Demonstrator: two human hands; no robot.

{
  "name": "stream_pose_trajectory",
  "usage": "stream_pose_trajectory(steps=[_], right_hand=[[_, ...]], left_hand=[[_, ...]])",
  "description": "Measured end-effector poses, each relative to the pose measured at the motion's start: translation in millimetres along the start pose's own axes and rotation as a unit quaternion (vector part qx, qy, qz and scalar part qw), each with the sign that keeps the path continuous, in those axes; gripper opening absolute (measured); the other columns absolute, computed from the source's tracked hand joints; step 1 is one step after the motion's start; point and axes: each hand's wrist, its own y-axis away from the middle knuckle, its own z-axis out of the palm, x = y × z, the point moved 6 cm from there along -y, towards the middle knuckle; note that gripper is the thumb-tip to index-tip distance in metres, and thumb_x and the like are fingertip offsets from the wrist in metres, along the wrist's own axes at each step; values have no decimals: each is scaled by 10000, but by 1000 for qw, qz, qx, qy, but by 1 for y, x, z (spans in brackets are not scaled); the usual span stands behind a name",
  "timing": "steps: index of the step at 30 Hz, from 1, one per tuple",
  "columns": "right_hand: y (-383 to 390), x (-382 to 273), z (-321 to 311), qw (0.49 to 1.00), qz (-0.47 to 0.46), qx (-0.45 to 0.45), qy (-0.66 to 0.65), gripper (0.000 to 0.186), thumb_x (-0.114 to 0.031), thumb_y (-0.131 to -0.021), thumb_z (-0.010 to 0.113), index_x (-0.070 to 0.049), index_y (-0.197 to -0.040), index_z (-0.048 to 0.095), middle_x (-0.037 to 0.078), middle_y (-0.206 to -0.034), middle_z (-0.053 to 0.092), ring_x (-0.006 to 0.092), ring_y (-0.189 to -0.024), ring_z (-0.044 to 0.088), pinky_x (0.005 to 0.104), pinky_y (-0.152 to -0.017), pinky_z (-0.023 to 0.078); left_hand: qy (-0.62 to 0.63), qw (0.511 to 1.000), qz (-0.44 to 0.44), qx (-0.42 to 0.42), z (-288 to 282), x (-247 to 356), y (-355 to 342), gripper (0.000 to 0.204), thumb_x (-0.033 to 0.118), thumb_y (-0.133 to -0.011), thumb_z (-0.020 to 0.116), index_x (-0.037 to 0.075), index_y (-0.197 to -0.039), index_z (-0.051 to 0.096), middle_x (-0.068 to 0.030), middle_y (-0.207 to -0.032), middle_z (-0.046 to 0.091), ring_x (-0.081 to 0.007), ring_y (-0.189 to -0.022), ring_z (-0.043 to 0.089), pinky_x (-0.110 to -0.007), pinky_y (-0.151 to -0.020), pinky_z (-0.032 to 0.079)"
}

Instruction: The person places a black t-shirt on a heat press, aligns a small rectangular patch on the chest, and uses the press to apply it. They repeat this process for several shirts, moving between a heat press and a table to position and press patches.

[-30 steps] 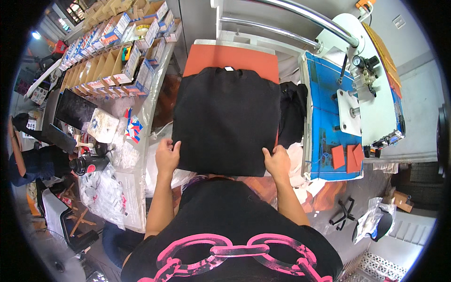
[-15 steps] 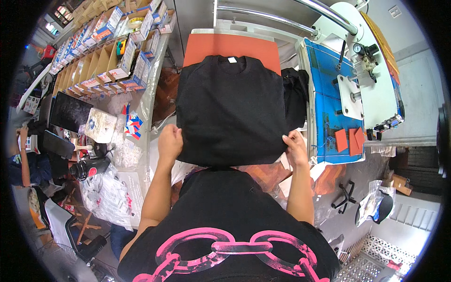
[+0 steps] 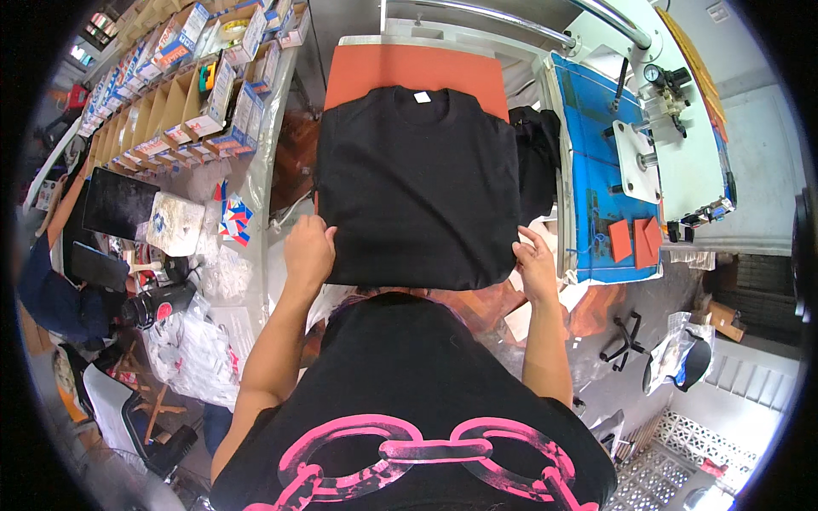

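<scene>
The black crew-neck shirt (image 3: 417,192) is matt knitted cloth; the orange-red pad (image 3: 417,68) beneath looks smooth and dull. The thick tube rail (image 3: 618,24) is glossy polished metal, the boxes (image 3: 175,109) matt cardboard, the bags (image 3: 192,353) crinkled, shiny plastic.

Black shirt (image 3: 417,187) on orange board (image 3: 417,68), left hand (image 3: 309,247) pinching one side, right hand (image 3: 535,261) the other

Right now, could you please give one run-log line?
left hand: at black shirt, left edge; right hand: at right edge; shirt: over orange-red pad
</scene>
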Motion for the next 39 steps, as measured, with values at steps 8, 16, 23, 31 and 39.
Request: stream_pose_trajectory(steps=[8,16,23,31,39], right_hand=[[2,-5,-19,999,-30,-27,32,345,-10,-907,673,43,-1236,581,68,-895,703,108,-825,647,237,-770,503],[10,33,-39,994,79,-79,-7,134,-147,-929,701,-33,-977,648,-5,-798,649,60,-662,568,211,-601,450],[17,37,-55,996,76,-25,39,128,-160,-910,723,-57,-931,650,-24,-734,608,46,-576,514,196,-516,394],[23,-5,-46,859,-84,18,505,201,-223,-816,725,-36,-886,705,153,-847,704,264,-791,685,379,-710,526],[-53,-105,-204,689,-185,301,632,603,-404,-909,655,24,-1321,550,253,-1307,583,407,-1267,504,483,-1083,380]], left_hand=[[322,941,-92,-50,24,-66,6,162,143,-951,591,24,-843,569,-45,-791,581,-206,-713,572,-350,-693,460],[709,659,-208,-142,23,-60,34,105,100,-946,658,84,-949,554,-5,-896,619,-96,-757,567,-247,-715,454],[648,665,-298,-223,61,-112,77,94,157,-952,662,79,-934,612,-5,-892,635,-83,-738,578,-233,-639,479],[577,735,-284,-213,59,-124,71,125,180,-955,675,121,-868,607,76,-741,520,-27,-649,460,-186,-589,364],[542,768,-292,-178,55,-141,37,208,241,-972,661,43,-1032,645,13,-867,632,-57,-735,555,-218,-700,460]])
